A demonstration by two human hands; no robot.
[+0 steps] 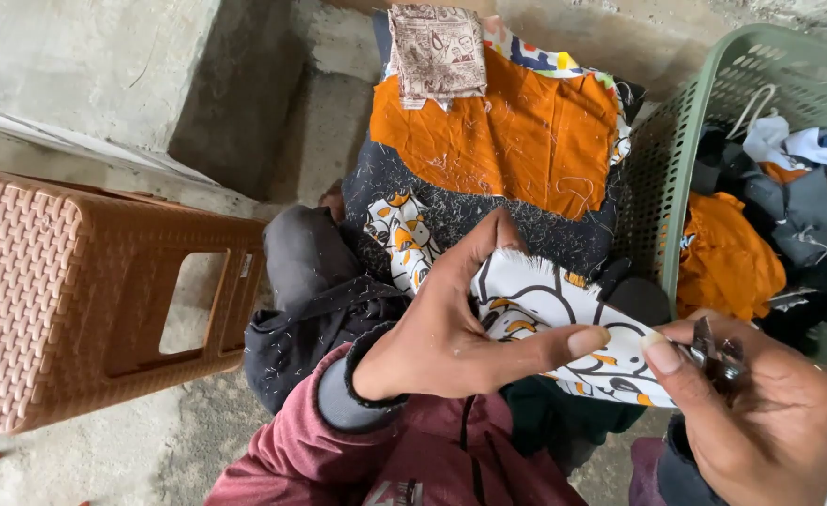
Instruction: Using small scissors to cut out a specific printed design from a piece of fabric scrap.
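The left hand (455, 323) was pinched on the edge of a white printed cloth piece (563, 333), forefinger and thumb stretched along it. The right hand (760, 412) was closed round small metal thread snips (718, 356), its thumb pressed to the same cloth edge, so the two hands nearly met there.

Risk, as judged: the snip blades sat close to the left forefinger tip and to the cloth itself; a slip or a loose hold could nick the finger or cut the fabric rather than a stray thread. The blades' opening could not be made out.

The cloth piece lay over the person's lap, in front of the stack. It was white with black outlines and orange patches, and looked thin and limp.

Beyond it a stack of cloth pieces topped by an orange piece (507, 131) was littered with thread ends. A green plastic basket (713, 103) of garments stood at right, a brown plastic stool (104, 290) at left, on a concrete floor (85, 459).
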